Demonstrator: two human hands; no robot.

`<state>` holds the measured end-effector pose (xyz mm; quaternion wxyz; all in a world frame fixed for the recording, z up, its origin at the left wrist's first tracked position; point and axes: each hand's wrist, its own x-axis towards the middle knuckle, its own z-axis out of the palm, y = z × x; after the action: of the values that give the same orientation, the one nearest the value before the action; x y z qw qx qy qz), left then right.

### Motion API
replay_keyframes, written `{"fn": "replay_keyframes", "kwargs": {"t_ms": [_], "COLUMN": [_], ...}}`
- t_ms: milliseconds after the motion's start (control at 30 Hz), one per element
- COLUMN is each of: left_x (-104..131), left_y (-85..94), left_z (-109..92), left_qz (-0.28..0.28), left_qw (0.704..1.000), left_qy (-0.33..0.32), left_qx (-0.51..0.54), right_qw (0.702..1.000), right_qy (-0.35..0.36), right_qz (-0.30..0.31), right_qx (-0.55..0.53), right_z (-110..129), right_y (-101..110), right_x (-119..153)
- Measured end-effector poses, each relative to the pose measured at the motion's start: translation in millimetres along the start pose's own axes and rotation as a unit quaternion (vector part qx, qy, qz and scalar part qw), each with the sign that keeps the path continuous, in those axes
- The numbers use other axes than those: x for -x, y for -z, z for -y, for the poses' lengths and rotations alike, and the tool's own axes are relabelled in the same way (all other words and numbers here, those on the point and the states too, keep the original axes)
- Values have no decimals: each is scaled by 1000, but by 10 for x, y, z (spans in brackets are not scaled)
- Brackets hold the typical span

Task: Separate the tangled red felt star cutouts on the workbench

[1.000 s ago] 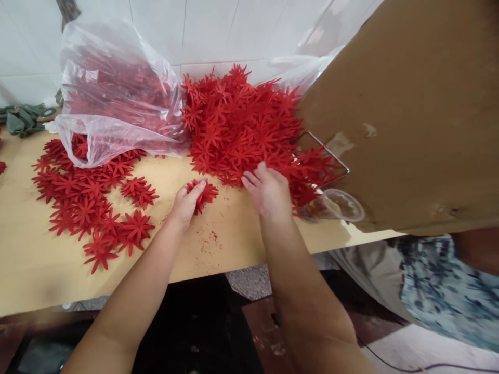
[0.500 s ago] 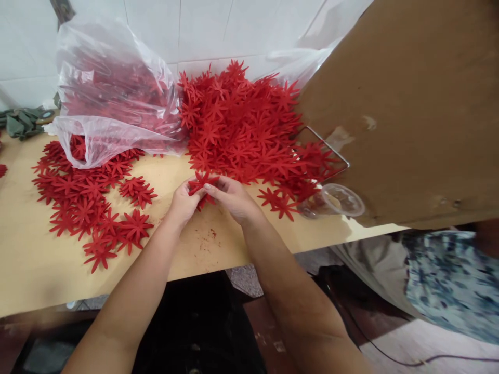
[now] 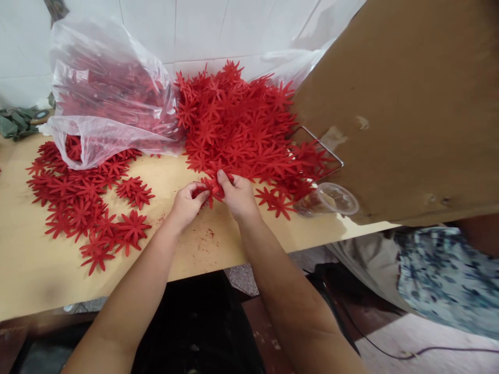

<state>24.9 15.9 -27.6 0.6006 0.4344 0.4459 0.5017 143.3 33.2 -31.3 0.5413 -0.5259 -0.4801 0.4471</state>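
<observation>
My left hand point(image 3: 186, 203) and my right hand point(image 3: 237, 196) meet at the table's middle, both pinching a small stack of red flower cutouts point(image 3: 210, 190) between thumbs and fingers. Just behind them rises a big heap of the same red star-shaped cutouts point(image 3: 237, 122). To the left, finished stacks of red flowers point(image 3: 83, 200) lie spread on the wooden table point(image 3: 35, 259).
A clear plastic bag point(image 3: 105, 98) with more red pieces lies at the back left. A clear plastic cup point(image 3: 331, 200) lies on its side at the right, next to a wire frame point(image 3: 325, 148). A large cardboard sheet point(image 3: 409, 104) covers the right; another person's patterned clothing point(image 3: 444, 275) is below it.
My right hand left the heap with a flower, moved left and joined my left hand on the small stack. The view drifted slightly.
</observation>
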Motion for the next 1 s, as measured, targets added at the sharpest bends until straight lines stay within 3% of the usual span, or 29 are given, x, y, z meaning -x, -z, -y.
{"fn": "replay_keyframes", "kwargs": {"t_ms": [200,467,800,1000], "left_x": [15,-15,-42,-42], "left_y": [13,29,30,26], "left_z": [-28,-8,25,27], "left_qz": [-17,-51,-39,-45], "left_qw": [999,998,999,999], "left_qy": [12,23,17,19], "left_qx": [-32,2,7,21], "right_qw": [998,999,999,997], "right_qy": [45,22,37,47], "right_qz": [-28,-44,-20,-53], "right_qx": [-29,-17,-5,10], "right_z": [-18,5,39,41], "right_y": [70,91,43,45], "right_x": [-44,-4,12,15]}}
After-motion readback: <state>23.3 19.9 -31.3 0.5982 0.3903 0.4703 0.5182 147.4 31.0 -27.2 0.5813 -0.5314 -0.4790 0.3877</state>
